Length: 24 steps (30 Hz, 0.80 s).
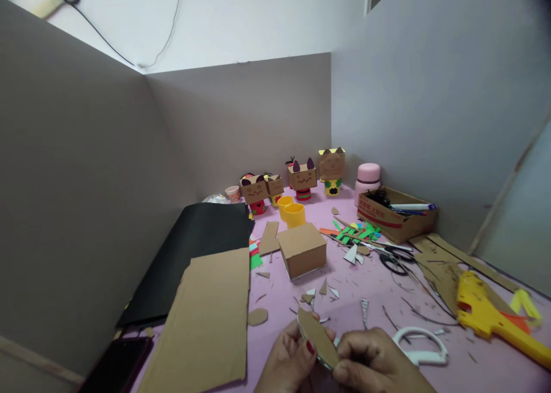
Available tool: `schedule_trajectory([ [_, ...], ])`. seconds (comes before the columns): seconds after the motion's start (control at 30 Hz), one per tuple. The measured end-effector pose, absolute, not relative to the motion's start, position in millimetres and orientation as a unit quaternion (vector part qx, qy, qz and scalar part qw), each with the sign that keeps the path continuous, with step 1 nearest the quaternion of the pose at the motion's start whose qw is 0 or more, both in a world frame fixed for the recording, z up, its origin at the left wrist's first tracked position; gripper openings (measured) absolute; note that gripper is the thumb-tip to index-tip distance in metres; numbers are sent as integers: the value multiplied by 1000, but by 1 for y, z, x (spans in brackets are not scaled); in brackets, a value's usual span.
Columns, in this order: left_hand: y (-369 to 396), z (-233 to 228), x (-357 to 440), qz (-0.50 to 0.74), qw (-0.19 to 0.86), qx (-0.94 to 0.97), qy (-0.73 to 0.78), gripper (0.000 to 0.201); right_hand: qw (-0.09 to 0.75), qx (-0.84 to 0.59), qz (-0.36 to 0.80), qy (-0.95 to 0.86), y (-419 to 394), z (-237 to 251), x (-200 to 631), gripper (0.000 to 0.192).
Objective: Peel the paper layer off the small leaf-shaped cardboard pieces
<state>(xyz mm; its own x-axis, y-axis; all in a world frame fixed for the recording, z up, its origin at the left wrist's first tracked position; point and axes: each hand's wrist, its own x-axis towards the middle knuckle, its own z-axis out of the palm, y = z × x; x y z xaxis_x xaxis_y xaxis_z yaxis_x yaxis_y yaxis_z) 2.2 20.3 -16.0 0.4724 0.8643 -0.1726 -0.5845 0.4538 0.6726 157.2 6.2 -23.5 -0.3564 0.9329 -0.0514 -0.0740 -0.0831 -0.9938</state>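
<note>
My left hand (pixel 289 354) pinches a small pointed-oval piece of cardboard (pixel 317 337), its thumb with a red nail lying across the lower edge. At the near end of the same piece, the curled thumb and fingers of my right hand (pixel 372 360) are closed on it. Another oval cardboard piece (pixel 257 316) lies on the table just left of my hands. White-handled scissors (pixel 424 355) are beside my right hand, partly hidden behind it. Farther off sits a closed cardboard box (pixel 302 248), with cardboard scraps (pixel 323 287) in front of it.
Cardboard sheets (pixel 210 318) and black sheets (pixel 189 238) cover the left side, near a phone (pixel 118 365). Right: yellow glue gun (pixel 482 312), black scissors (pixel 396 259), an open box (pixel 396 215) of pens, a pink flask (pixel 368 181). Box-headed figures (pixel 303 178) and yellow rings (pixel 295 216) stand behind.
</note>
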Motion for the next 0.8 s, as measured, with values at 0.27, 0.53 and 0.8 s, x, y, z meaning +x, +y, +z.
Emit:
schedule_trajectory([
  [0.27,18,-10,2,441,818,275,247,43,398,-392,620,-551,5,-24,157,50],
  [0.53,14,-8,4,457,814,265,242,37,417,-401,593,-560,4,-17,157,52],
  [0.8,17,-10,4,452,809,277,253,44,405,-376,604,-574,3,-17,158,49],
])
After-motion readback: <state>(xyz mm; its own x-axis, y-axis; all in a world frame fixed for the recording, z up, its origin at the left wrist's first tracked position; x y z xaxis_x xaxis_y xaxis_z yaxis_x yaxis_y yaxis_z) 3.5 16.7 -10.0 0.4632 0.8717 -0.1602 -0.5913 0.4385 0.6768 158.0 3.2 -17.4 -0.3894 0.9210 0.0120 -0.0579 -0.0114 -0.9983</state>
